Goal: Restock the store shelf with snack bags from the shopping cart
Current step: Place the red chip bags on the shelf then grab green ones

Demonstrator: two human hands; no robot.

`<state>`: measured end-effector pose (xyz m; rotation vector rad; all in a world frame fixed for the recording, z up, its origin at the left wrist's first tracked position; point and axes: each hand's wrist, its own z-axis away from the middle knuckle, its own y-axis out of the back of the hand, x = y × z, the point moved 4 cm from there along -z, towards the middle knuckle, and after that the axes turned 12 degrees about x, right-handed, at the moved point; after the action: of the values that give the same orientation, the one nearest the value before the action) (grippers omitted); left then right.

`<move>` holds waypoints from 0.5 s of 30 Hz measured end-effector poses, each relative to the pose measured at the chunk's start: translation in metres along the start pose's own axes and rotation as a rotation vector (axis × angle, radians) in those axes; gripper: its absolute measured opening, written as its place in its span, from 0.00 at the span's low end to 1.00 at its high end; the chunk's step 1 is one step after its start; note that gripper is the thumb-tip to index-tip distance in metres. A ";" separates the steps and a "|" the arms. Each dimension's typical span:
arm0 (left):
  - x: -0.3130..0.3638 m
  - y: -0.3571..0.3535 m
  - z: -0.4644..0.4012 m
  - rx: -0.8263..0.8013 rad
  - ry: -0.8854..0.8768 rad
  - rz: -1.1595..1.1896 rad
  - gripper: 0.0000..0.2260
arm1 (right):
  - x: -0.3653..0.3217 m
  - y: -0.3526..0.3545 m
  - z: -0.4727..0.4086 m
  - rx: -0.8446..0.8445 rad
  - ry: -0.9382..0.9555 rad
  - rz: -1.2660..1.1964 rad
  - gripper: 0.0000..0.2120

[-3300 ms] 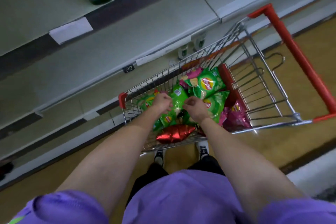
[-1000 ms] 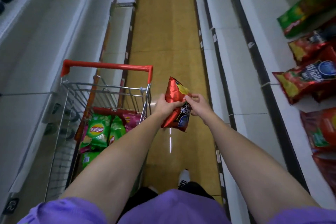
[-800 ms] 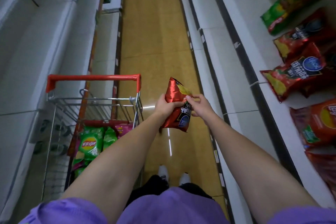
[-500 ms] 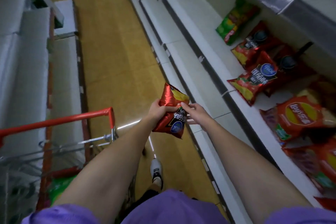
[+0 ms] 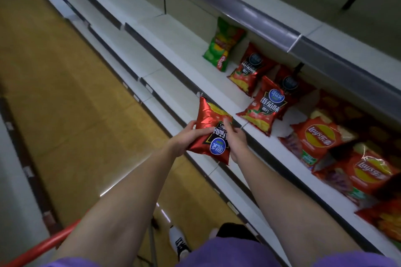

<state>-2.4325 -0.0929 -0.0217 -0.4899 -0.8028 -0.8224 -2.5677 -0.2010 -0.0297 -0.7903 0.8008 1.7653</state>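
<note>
I hold a shiny red snack bag (image 5: 209, 131) with a black and blue label in both hands, in front of the lower shelves on the right. My left hand (image 5: 184, 140) grips its left side and my right hand (image 5: 235, 142) grips its right side, fingers across the front. The white store shelf (image 5: 188, 54) beyond it carries a green bag (image 5: 223, 44), three matching red bags (image 5: 265, 106) and several red Lay's bags (image 5: 319, 136) further right. Only the shopping cart's red handle (image 5: 41, 247) shows, at the bottom left.
A grey shelf edge (image 5: 303, 43) overhangs the stocked shelf. Lower white shelf steps (image 5: 121, 47) run along the right of the yellow aisle floor (image 5: 65, 93). Another white shelf edge (image 5: 13, 191) lines the left. My feet (image 5: 180, 243) stand next to the cart.
I have turned from the cart to the right-hand shelf, carrying the red bag with both hands. The cart has slid out of view to the bottom left and the stocked shelf is closer.
</note>
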 end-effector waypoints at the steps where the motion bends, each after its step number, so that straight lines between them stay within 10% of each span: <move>1: 0.003 -0.002 -0.004 -0.017 0.010 -0.002 0.37 | -0.005 0.002 -0.005 0.007 0.001 -0.034 0.34; 7: 0.036 -0.014 -0.044 0.027 -0.005 -0.111 0.36 | -0.018 -0.001 -0.090 0.017 0.040 0.093 0.57; 11: 0.062 -0.016 -0.071 0.134 -0.044 -0.203 0.36 | -0.073 -0.001 -0.076 0.085 0.266 0.304 0.25; 15: 0.095 -0.016 -0.098 0.165 -0.083 -0.380 0.36 | -0.112 -0.015 -0.095 0.064 0.611 0.708 0.31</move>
<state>-2.3629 -0.2108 -0.0056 -0.2268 -1.0493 -1.0800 -2.5073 -0.3314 0.0043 -1.1109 1.6954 2.1040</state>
